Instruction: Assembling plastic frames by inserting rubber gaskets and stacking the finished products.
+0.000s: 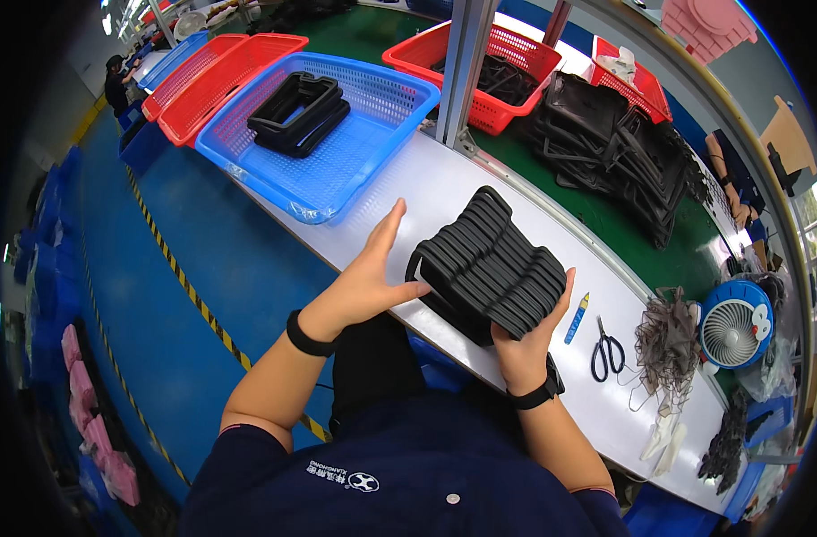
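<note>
A row of several matching black plastic frames (pixel 487 259), pressed face to face, stands on the white table in front of me. My right hand (pixel 526 345) cups its near right end, thumb on the near side and fingers up along the right side. At the left end is my left hand (pixel 372 273), its fingers stretched out and apart. Its thumb tip reaches the nearest left frame, or almost; I cannot tell whether they touch. Beyond, a blue plastic basket (pixel 372 170) holds a small stack of similar black frames (pixel 299 115).
Right of the row lie a blue-and-yellow marker-like stick (pixel 577 320), dark-handled scissors (pixel 607 356), tangled brown netting (pixel 666 336) and a blue fan (pixel 736 324). A metal post (pixel 466 72) rises behind. Red baskets (pixel 509 46) and piled black parts (pixel 610 143) sit farther back; a co-worker's hands (pixel 740 208) show right.
</note>
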{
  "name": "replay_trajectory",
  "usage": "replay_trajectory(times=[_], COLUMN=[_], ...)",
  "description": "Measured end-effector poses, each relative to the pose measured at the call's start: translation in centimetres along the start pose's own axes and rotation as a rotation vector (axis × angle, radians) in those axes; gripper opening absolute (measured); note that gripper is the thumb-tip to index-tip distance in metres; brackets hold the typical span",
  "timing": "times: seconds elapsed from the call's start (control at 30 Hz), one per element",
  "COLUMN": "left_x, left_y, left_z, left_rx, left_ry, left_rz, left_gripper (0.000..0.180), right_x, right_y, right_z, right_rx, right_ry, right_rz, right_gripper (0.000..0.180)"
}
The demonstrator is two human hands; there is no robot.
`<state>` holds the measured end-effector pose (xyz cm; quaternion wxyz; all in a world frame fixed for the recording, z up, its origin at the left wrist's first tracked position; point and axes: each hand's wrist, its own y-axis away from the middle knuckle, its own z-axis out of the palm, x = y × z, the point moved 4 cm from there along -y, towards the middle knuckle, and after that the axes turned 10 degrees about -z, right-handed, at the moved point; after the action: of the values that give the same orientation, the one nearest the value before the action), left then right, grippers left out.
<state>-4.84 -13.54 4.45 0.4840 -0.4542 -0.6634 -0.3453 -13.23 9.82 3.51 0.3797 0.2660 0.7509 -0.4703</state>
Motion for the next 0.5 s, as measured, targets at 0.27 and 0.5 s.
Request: replay_trajectory(times=[0.27,0.5], left_x=[1.6,3.3], left_y=[-4.9,-3.6], left_z=[2.4,2.5], left_rx=[-0.400,-0.533], left_ry=[0.154,0.157], left_rz=[0.023,0.008], left_gripper=[0.118,0.119], right_x=[0.4,0.4], right_y=[0.1,0.3], right_z=[-0.4,-0.7], right_rx=[-0.086,-0.078], right_ry=[0.101,0.135], right_rz=[-0.089,-0.091], right_gripper=[0.120,0.117])
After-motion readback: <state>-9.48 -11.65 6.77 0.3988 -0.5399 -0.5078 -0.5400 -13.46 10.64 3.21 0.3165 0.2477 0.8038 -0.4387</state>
